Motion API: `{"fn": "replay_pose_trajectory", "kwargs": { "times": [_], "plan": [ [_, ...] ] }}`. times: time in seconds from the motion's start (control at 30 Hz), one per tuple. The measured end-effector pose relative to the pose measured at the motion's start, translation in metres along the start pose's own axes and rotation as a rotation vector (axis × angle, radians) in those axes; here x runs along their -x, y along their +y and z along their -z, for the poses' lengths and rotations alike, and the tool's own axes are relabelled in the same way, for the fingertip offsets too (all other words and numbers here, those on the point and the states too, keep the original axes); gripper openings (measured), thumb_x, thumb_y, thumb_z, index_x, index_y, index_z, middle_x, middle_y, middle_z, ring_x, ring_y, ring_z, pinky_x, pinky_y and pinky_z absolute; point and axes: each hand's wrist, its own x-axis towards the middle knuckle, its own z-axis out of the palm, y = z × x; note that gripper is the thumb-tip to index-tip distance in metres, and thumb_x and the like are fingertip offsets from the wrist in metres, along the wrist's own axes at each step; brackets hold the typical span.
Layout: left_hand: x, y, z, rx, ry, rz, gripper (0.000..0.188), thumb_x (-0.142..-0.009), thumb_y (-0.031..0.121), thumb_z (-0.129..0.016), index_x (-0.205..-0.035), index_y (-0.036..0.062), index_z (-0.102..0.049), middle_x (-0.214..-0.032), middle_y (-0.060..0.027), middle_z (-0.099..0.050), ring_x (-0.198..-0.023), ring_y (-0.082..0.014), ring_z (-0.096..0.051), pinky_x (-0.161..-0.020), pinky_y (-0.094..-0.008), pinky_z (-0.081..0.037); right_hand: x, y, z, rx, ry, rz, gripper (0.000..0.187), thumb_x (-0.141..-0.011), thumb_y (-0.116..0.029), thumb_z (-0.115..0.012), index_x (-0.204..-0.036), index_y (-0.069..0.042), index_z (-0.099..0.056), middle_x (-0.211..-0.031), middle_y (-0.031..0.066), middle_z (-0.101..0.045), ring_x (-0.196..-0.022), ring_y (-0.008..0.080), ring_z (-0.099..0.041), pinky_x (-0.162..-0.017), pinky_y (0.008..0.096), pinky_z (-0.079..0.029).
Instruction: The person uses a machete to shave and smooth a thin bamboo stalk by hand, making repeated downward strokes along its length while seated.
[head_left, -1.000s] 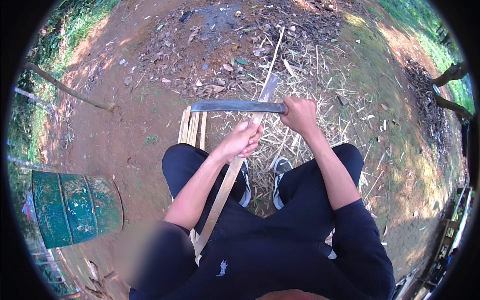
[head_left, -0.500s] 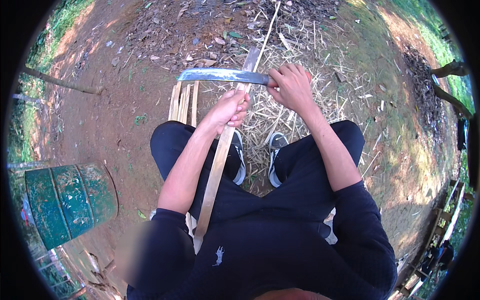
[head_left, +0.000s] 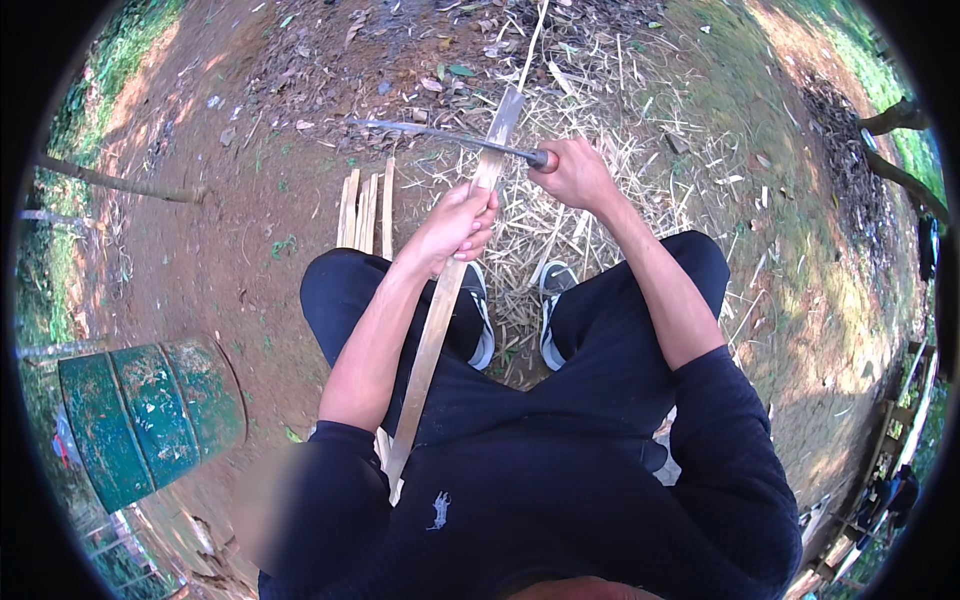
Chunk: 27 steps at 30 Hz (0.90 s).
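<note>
My left hand point(head_left: 460, 228) is closed round a long, flat bamboo slat point(head_left: 432, 345), which runs from beside my torso, over my left thigh, to a darker far end. In my closed right hand point(head_left: 580, 175) is the handle of a machete point(head_left: 430, 132). Its blade points left across the slat just beyond my left hand and is seen nearly edge-on; it seems to touch the slat's surface. A thin sliver point(head_left: 533, 50) sticks out past the slat's far end; whether it is still attached, I cannot tell.
Several narrow slats point(head_left: 368, 210) lie beyond my left knee. Pale shavings point(head_left: 590, 235) litter the ground around my shoes point(head_left: 558, 310). A worn green metal drum point(head_left: 150, 420) is at the left, and a thin trunk point(head_left: 130, 180) leans in farther up.
The machete blade has turned from showing its broad side to nearly edge-on. My right hand has shifted slightly nearer and rotated. My left hand keeps its hold on the slat.
</note>
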Motion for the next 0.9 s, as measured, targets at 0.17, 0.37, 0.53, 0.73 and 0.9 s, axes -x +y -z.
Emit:
{"fn": "replay_pose_trajectory", "kwargs": {
  "times": [0.17,0.37,0.53,0.73,0.9],
  "plan": [
    [0.003,0.005,-0.003,0.027,0.0,-0.019,0.026,-0.109,0.031,-0.036,-0.098,0.01,-0.047,-0.061,0.0074,-0.033,-0.039,-0.0013,-0.027,-0.031,-0.0182,-0.023,0.002,0.009,-0.011,-0.338,-0.112,-0.163,0.028,-0.072,-0.022,-0.066,-0.061,0.001,-0.055,-0.054,0.0105,-0.056,-0.051,0.0179,-0.051,-0.055,0.0373,-0.046],
    [0.0,0.001,0.006,0.0,0.032,-0.043,0.027,-0.109,0.032,-0.037,-0.098,0.0091,-0.048,-0.062,0.0075,-0.034,-0.039,-0.0012,-0.028,-0.03,-0.0173,-0.024,0.001,0.012,-0.018,-0.306,-0.072,-0.108,0.029,-0.074,-0.023,-0.069,-0.068,0.003,-0.057,-0.054,0.0112,-0.052,-0.051,0.0197,-0.049,-0.056,0.0381,-0.044],
    [0.002,0.002,0.005,0.025,0.029,-0.043,0.026,-0.109,0.03,-0.037,-0.099,0.0083,-0.048,-0.063,0.0069,-0.035,-0.039,-0.0013,-0.028,-0.031,-0.0171,-0.024,0.001,0.015,-0.018,-0.247,-0.041,-0.111,0.029,-0.074,-0.025,-0.069,-0.07,0.003,-0.062,-0.054,0.0138,-0.055,-0.05,0.0233,-0.055,-0.058,0.0398,-0.047],
    [0.0,0.0,0.006,0.026,0.043,-0.033,0.024,-0.108,0.027,-0.039,-0.1,0.0067,-0.048,-0.064,0.0051,-0.036,-0.04,-0.0025,-0.03,-0.032,-0.0185,-0.025,0.001,0.018,-0.019,0.032,0.103,0.038,0.021,-0.078,-0.025,-0.06,-0.067,-0.007,-0.066,-0.056,0.0104,-0.062,-0.055,0.028,-0.066,-0.058,0.0427,-0.055],
    [-0.005,-0.01,0.011,-0.017,0.087,-0.023,0.022,-0.107,0.025,-0.041,-0.097,0.0076,-0.05,-0.061,0.0072,-0.034,-0.04,-0.0015,-0.03,-0.031,-0.0181,-0.024,-0.004,0.027,-0.029,0.165,0.281,0.204,0.016,-0.073,-0.02,-0.066,-0.071,-0.005,-0.061,-0.071,0.0123,-0.062,-0.073,0.0347,-0.065,-0.064,0.0467,-0.051]
  ]
}}
